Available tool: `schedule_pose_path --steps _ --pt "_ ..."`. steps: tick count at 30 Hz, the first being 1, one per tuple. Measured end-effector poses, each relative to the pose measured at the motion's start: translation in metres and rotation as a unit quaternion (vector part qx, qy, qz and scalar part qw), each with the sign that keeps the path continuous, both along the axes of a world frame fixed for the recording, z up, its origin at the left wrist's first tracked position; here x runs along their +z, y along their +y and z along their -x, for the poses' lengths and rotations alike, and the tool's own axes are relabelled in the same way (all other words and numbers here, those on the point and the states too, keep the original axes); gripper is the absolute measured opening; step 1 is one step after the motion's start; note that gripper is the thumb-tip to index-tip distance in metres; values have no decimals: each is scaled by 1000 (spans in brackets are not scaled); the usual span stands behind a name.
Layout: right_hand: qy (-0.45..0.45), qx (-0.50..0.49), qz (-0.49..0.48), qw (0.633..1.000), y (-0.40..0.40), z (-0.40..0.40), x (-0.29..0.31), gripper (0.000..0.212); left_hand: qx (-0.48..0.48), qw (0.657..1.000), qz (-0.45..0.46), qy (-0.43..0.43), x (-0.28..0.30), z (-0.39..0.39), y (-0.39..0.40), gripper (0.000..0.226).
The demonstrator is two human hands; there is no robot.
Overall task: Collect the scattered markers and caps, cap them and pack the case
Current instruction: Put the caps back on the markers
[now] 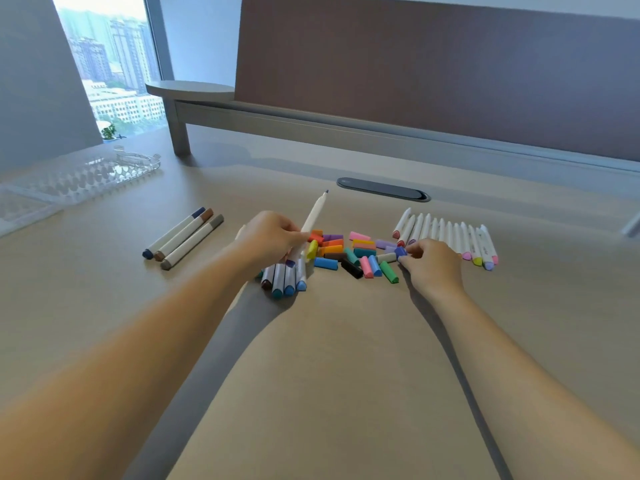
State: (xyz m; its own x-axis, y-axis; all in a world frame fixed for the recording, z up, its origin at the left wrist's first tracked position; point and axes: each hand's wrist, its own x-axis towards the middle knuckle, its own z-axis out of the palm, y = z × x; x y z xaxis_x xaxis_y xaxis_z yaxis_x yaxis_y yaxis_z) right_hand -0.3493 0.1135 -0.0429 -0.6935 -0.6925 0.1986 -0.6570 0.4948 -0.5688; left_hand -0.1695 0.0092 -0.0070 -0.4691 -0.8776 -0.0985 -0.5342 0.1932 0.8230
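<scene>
My left hand (268, 237) grips an uncapped white marker (313, 214) whose dark tip points up and away. Below that hand lie several white markers with blue and brown ends (285, 278). A pile of loose coloured caps (349, 252) sits between my hands. My right hand (431, 265) pinches a blue cap (400, 252) at the pile's right edge. Behind my right hand lies a row of uncapped white markers (450, 233). Three capped markers (183, 242), navy, brown and grey, lie to the left. The clear plastic case (83, 178) stands open at the far left.
A dark oval cable port (382, 189) is set into the beige desk (329, 358) behind the caps. A brown divider panel (433, 64) runs along the back above a grey rail. A window is at the far left.
</scene>
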Motion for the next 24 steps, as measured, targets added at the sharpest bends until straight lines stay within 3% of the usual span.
schedule_pose_path --steps 7,11,17,24 --pt "40 -1 -33 999 -8 11 -9 25 -27 996 -70 43 -1 11 6 14" --pt "38 26 9 999 -2 8 -2 25 -25 992 -102 69 -2 8 11 13" --pt "-129 125 145 973 -1 -22 22 12 -40 999 16 32 -3 2 13 8" --pt "-128 165 169 963 -10 -49 34 13 -48 994 101 1 0 -23 15 0"
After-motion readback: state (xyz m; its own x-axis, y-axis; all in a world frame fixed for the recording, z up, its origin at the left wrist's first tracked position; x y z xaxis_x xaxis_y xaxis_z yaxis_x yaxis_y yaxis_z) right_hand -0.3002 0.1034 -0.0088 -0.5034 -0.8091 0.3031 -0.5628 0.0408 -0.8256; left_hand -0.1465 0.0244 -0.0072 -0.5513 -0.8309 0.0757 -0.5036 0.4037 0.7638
